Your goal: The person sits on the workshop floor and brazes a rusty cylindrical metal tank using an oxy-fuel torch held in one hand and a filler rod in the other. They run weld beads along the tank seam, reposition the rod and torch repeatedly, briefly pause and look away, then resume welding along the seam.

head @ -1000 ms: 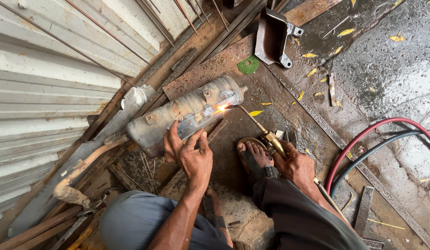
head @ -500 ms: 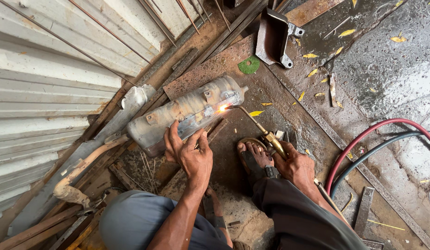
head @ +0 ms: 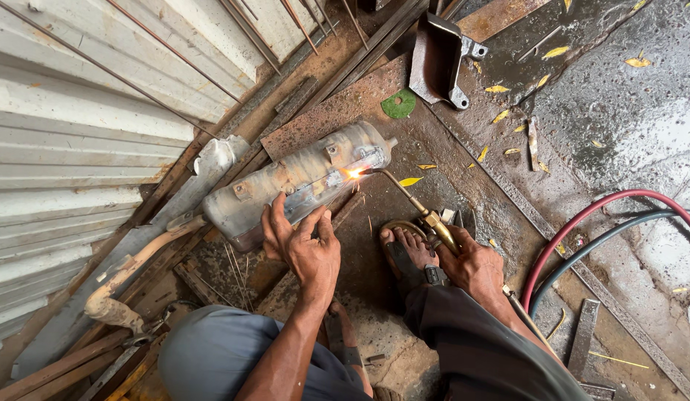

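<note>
I see no packages, signs or screens anywhere around me. The only possible label is a pale, shiny patch on the metal cylinder (head: 304,182) at the middle of the scene, though it may just be bare metal; I cannot tell from here.

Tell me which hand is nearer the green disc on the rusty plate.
Left. The left hand rests on the metal cylinder, below and left of the green disc. The right hand holds the torch lower down, farther from the disc.
</note>
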`<move>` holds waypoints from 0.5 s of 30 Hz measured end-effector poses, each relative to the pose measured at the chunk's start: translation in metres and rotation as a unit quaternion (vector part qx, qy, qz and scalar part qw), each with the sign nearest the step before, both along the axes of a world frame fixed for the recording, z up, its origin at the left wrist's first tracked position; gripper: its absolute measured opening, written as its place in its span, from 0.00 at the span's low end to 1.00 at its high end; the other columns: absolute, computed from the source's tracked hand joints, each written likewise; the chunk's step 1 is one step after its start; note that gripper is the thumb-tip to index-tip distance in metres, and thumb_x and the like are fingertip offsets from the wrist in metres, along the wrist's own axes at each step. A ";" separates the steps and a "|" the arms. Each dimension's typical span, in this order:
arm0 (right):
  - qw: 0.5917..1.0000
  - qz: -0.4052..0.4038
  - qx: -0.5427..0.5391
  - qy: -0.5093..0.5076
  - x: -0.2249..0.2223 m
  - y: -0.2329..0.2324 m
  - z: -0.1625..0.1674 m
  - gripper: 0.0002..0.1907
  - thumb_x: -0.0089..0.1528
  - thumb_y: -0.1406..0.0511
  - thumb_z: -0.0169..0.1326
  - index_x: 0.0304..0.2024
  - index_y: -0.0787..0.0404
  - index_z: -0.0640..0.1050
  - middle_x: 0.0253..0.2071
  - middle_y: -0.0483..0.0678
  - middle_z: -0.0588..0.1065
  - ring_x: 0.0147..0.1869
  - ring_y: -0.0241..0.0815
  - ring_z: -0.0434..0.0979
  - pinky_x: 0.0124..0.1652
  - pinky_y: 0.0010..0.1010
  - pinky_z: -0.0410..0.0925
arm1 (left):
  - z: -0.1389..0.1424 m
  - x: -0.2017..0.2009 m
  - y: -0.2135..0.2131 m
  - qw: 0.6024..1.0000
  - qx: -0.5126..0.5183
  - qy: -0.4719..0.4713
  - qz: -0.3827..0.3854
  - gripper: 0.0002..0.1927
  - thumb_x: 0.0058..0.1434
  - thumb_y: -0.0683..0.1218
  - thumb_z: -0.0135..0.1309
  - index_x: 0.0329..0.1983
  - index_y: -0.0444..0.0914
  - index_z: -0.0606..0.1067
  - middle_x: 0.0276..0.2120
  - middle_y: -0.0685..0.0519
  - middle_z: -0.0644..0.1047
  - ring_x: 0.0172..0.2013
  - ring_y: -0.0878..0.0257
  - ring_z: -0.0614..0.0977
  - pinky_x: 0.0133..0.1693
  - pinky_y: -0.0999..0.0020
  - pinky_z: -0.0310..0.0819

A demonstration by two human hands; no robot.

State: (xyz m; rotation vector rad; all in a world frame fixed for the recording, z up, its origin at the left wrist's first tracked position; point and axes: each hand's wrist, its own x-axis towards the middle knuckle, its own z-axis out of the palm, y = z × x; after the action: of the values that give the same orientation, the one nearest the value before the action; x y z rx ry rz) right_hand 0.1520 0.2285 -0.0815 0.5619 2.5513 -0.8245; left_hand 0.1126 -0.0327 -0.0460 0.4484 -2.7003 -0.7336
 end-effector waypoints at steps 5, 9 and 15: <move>1.000 0.005 0.004 -0.019 0.001 0.000 0.000 0.26 0.60 0.47 0.58 0.60 0.43 0.76 0.31 0.50 0.83 0.33 0.52 0.86 0.38 0.43 0.76 | 0.001 0.001 0.001 1.000 -0.001 -0.002 0.001 0.05 0.55 0.45 0.66 0.35 0.47 0.86 0.69 0.49 0.64 0.72 0.40 0.56 0.61 0.33 0.47; 1.000 0.010 0.005 -0.008 0.001 0.002 -0.002 0.26 0.61 0.47 0.58 0.59 0.43 0.77 0.31 0.51 0.83 0.33 0.53 0.85 0.38 0.44 0.76 | 0.000 0.000 0.000 1.000 0.001 -0.005 0.000 0.04 0.56 0.45 0.67 0.34 0.48 0.86 0.69 0.49 0.64 0.71 0.40 0.57 0.61 0.33 0.47; 1.000 0.008 0.001 0.006 0.002 0.000 -0.002 0.25 0.60 0.47 0.58 0.59 0.43 0.77 0.30 0.50 0.83 0.33 0.52 0.85 0.37 0.43 0.76 | -0.001 -0.001 -0.001 1.000 -0.008 -0.002 0.004 0.05 0.55 0.45 0.67 0.35 0.48 0.86 0.69 0.50 0.65 0.71 0.41 0.57 0.61 0.34 0.48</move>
State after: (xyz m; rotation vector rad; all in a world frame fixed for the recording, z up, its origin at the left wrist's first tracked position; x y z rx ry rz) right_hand 0.1536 0.2282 -0.0834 0.5392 2.5648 -0.8213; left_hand 0.1111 -0.0332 -0.0473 0.4568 -2.7042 -0.7085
